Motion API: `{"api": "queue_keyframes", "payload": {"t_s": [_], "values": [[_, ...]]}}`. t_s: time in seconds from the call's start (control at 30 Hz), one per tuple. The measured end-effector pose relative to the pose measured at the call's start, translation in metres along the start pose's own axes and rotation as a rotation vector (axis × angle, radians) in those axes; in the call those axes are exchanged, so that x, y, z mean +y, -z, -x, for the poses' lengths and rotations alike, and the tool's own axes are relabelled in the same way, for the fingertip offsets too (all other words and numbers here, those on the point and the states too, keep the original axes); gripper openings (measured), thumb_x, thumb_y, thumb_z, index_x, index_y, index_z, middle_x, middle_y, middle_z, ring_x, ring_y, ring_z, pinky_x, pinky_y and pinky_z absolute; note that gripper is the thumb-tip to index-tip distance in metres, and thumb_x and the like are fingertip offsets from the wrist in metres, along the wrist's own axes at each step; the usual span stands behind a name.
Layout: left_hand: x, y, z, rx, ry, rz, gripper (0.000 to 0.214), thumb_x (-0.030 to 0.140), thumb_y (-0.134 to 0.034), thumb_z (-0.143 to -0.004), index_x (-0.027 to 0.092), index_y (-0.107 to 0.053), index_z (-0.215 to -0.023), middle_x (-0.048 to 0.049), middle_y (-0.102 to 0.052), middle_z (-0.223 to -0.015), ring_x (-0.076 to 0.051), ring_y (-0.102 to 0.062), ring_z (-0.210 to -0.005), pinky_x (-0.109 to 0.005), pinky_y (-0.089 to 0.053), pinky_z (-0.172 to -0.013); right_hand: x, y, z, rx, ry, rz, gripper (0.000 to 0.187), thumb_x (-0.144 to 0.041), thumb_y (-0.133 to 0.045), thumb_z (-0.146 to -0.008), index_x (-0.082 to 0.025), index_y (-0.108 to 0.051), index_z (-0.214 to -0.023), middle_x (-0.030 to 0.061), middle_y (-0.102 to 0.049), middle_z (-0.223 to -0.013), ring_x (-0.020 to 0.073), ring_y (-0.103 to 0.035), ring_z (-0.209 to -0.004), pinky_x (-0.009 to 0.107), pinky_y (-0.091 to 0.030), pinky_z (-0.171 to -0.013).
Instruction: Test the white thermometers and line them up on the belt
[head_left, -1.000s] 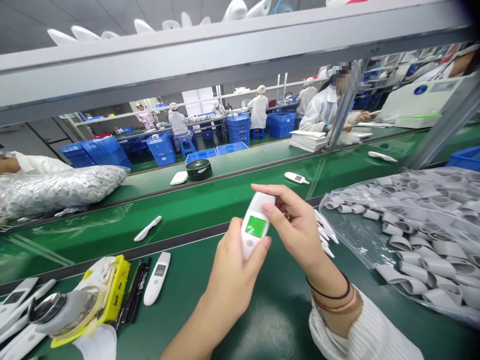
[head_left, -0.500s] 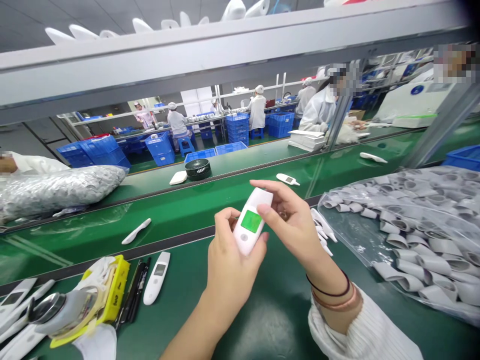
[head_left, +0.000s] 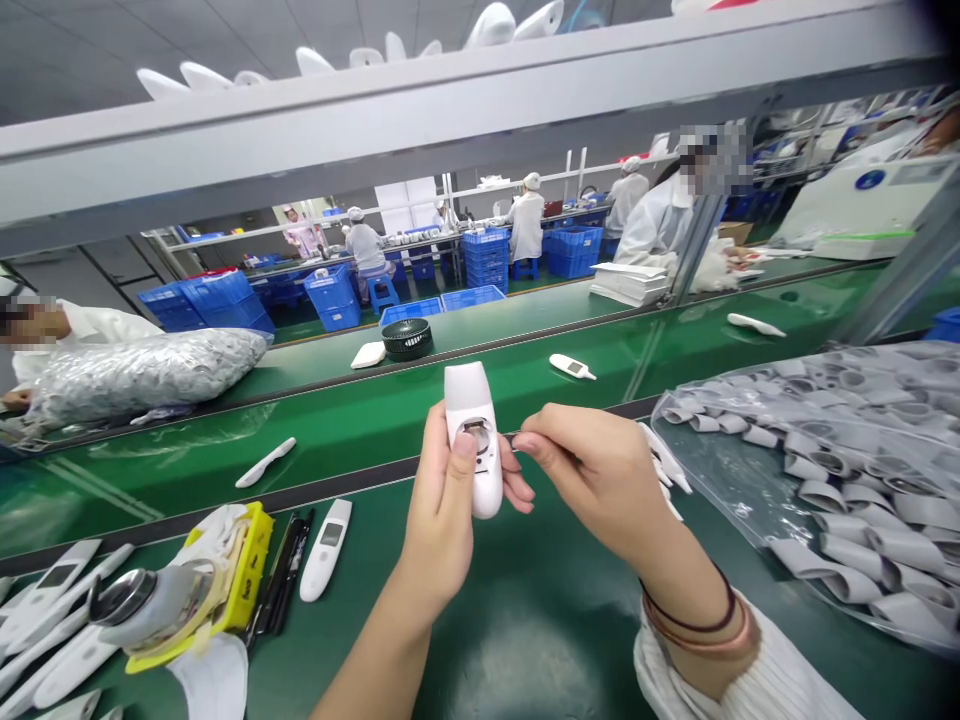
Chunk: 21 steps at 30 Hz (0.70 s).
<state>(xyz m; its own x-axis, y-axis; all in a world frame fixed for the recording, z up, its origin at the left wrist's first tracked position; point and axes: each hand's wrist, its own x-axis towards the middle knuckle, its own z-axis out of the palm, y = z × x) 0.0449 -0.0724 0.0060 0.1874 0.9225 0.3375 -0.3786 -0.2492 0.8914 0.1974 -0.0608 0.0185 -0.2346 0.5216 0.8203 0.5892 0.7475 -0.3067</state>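
Observation:
Upright in my left hand (head_left: pixel 439 500) is a white thermometer (head_left: pixel 466 395), its back turned toward me. A round battery compartment shows uncovered in its middle, and my left thumb lies over the compartment's left edge. Just to the right, my right hand (head_left: pixel 600 470) is closed in a pinch between thumb and forefinger. A thin, small edge shows at the pinched fingertips, too little to name. On the bench to the left rests another white thermometer (head_left: pixel 326 550) with its screen up. Several white pieces (head_left: pixel 666 455) lie partly hidden behind my right wrist.
A clear bag (head_left: pixel 739 500) of grey tubes covers the right side. At left stand a yellow tray (head_left: pixel 255 550), a bottle (head_left: pixel 154 605), black pens (head_left: pixel 289 570) and more thermometers (head_left: pixel 56 580). Several white devices lie on the green belt (head_left: pixel 360 430). Co-workers sit beyond.
The thermometer has been turned from its lit green screen to its back, with the compartment showing. My right hand has come off it and moved slightly right, fingers now pinched. The view has shifted a little.

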Motion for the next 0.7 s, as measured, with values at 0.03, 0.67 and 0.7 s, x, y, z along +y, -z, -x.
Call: {"api": "queue_keyframes", "payload": {"t_s": [0.03,0.67,0.7], "values": [[0.0,-0.001,0.001,0.007,-0.001,-0.037,0.026,0.047,-0.048,-0.104,0.023,-0.054,-0.112,0.0016,-0.066,-0.078,-0.014,-0.065,-0.059,-0.026,-0.055,-0.059,-0.001,0.0,0.001,-0.013,0.021,0.054,0.04,-0.029,-0.05,-0.105,-0.02,-0.055,-0.067,-0.0025,-0.057,-0.056,0.0098,-0.048,-0.05,0.027,-0.033,-0.054],[0.011,0.025,-0.015,-0.22,0.287,0.033,0.022,0.04,-0.047,-0.1,0.019,-0.052,-0.099,0.0031,-0.06,-0.064,-0.006,-0.046,-0.037,-0.014,-0.036,-0.036,0.006,-0.011,0.0,0.013,0.305,0.142,0.019,-0.013,-0.048,-0.103,-0.016,-0.065,-0.111,-0.0008,-0.066,-0.068,0.0123,-0.056,-0.058,0.025,-0.041,-0.057],[0.012,0.025,-0.014,-0.244,0.31,0.031,0.02,0.035,-0.049,-0.098,0.017,-0.054,-0.106,0.0025,-0.061,-0.065,-0.006,-0.047,-0.038,-0.014,-0.037,-0.036,0.006,-0.01,0.0,-0.007,0.346,0.163,0.023,-0.009,-0.046,-0.103,-0.016,-0.066,-0.11,-0.0015,-0.065,-0.066,0.0122,-0.055,-0.057,0.025,-0.04,-0.056]]}}
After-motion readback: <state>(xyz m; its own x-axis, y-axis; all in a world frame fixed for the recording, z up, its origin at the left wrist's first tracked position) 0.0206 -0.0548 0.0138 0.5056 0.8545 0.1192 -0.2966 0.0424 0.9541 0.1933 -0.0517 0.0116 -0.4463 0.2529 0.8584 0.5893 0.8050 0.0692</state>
